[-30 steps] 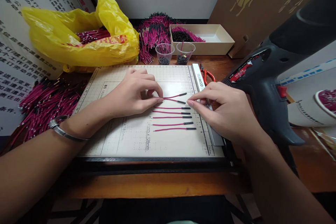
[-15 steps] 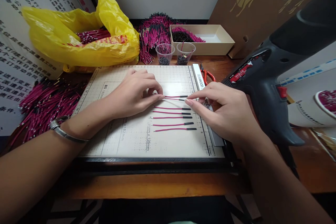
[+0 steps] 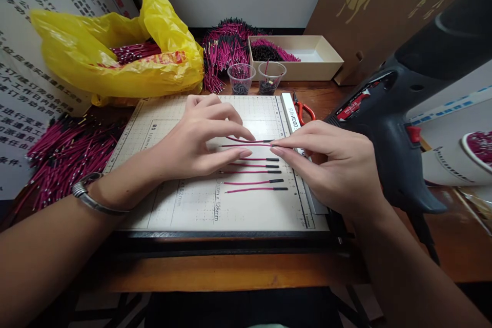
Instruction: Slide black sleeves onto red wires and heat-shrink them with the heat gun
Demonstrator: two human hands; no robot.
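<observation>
My right hand (image 3: 330,161) pinches the black-sleeved end of a short magenta wire (image 3: 246,145) between thumb and forefinger. That wire stretches leftward, its bare end lying between my left thumb and forefinger. My left hand (image 3: 203,138) is spread over the cutting board (image 3: 169,210), thumb and forefinger apart. Its forefinger tip rests at or just over another magenta wire (image 3: 237,139), whose dark end lies by my right fingertips. Several similar wires (image 3: 249,172) with black sleeves lie below in a roughly parallel row, some partly behind my left thumb.
A grey heat gun (image 3: 395,107) stands at the right, near orange-handled pliers (image 3: 305,111). Behind the board are two clear cups (image 3: 241,82), a cream box (image 3: 311,72), a wire heap (image 3: 226,46) and a yellow bag (image 3: 126,79). More wires (image 3: 73,159) lie left.
My left thumb and forefinger have opened from their pinch and moved slightly right. My right fingertips have closed on the lower wire's sleeved end.
</observation>
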